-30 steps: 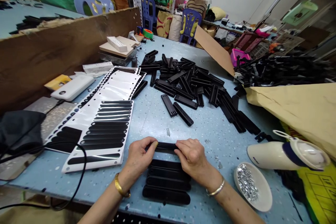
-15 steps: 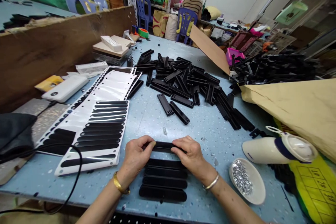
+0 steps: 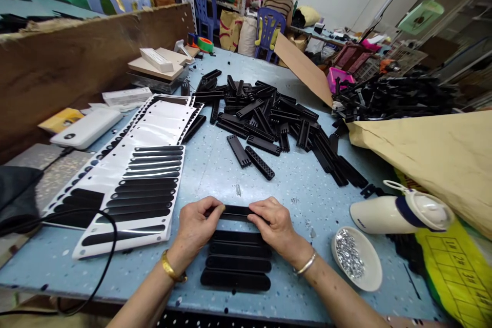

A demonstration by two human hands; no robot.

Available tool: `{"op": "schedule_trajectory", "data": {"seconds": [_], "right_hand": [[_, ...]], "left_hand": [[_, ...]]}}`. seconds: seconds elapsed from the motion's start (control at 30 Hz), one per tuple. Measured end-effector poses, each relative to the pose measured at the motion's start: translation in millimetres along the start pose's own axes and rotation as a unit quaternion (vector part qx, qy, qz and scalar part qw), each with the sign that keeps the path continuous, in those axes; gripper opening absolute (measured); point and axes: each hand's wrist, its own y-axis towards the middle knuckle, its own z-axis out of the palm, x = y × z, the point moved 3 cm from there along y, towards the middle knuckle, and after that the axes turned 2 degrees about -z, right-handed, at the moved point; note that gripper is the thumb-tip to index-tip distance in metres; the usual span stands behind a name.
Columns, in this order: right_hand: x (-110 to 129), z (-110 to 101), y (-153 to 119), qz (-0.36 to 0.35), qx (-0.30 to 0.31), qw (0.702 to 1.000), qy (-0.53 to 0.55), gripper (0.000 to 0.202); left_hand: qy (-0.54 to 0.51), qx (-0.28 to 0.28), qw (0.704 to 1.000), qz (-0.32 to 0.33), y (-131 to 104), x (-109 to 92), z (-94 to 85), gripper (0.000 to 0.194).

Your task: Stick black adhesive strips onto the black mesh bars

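Risk, main: the black strip [image 3: 235, 212] is pinched at each end, left hand [image 3: 196, 225] on its left end, right hand [image 3: 273, 225] on its right, both clamped on it, held at the near middle of the blue table [image 3: 215, 164] just beyond a row of four finished strips [image 3: 236, 259]. Uneven pressure from either thumb could likely seat it crooked or pop it loose.

Risk, lesser: the right forearm lies near the white dish [image 3: 357, 259]; a sideways sweep could tip it and scatter its contents. The black cable [image 3: 103, 261] loops at near left over the sticker sheets [image 3: 134, 189] and could drag them.

Containers, largest first:
- Tan sack [image 3: 426, 159], right: mouth open toward a heap of black parts [image 3: 395, 100] at far right.
- White bottle [image 3: 400, 212], lying on its side, near right; contents cannot be told.
- White dish, near right: small silvery pieces, probably screws.

Loose stock: pile of black strips [image 3: 269, 118], middle of the table.
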Motion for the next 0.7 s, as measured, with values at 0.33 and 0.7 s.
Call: {"op": "schedule_trajectory", "data": {"seconds": [0.33, 0.7], "right_hand": [[5.2, -0.3, -1.9, -0.038, 0.043, 0.995, -0.083, 0.018], [-3.1, -0.4, -5.8, -0.013, 0.045, 0.996, -0.071, 0.032]], "left_hand": [[0.001, -0.002, 1.0, 0.003, -0.4, -3.4, -2.0, 0.023], [-0.008, 0.003, 1.0, -0.007, -0.1, -6.9, -3.3, 0.025]]}}
